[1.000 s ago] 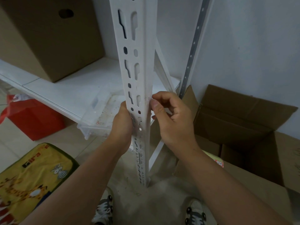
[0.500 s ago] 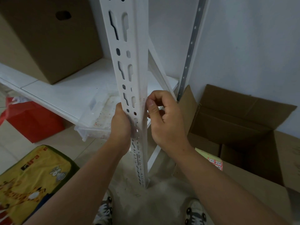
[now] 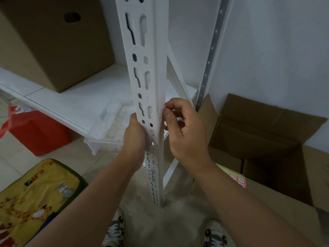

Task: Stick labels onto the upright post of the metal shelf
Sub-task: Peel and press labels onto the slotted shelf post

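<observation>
Looking down from the head view, the upright post (image 3: 142,72) is being steadied by the left hand (image 3: 135,138), its grip wrapped round the slotted face, while the right hand (image 3: 185,132), fingers curled, is being pressed thumb-first against the corner edge; whether a label is being pinched cannot be told. The post is judged stiff and smooth; labels are judged light and flimsy, best taken by an edge.

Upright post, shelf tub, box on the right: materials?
Upright post: looks like white painted metal, a thin folded angle with punched slots. Tub: clear plastic, see-through walls, speckled inside. Open box: brown corrugated cardboard, matte, creased flaps.
</observation>
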Available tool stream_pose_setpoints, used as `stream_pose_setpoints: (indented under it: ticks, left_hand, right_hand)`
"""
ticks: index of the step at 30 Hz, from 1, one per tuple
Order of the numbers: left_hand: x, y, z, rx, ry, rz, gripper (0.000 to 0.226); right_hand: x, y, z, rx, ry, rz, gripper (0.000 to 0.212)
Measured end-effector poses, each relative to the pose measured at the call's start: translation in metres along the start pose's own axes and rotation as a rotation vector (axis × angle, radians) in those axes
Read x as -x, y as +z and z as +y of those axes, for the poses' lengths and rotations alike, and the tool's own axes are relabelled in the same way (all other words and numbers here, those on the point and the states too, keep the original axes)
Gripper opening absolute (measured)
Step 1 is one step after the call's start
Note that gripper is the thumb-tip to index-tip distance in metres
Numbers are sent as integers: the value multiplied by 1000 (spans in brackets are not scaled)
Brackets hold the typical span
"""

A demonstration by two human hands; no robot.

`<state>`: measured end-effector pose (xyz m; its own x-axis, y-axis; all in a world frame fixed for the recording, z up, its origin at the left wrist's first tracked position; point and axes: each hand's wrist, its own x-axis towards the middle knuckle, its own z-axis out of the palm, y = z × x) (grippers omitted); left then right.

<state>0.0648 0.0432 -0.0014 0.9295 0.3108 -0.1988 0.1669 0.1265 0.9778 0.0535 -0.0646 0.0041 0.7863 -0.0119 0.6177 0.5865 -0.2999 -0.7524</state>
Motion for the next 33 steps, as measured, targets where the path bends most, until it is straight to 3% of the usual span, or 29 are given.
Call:
stream_pose_setpoints:
  ticks: [12,33]
  left_hand:
    - [1,-2,0,-1,22,-29,53]
    - [1,6,-2,106,6,20,49]
  right_hand:
    - [-14,-11,-5,-313,194,-184,14]
    - [-9,-3,-7,-192,127,-41,6]
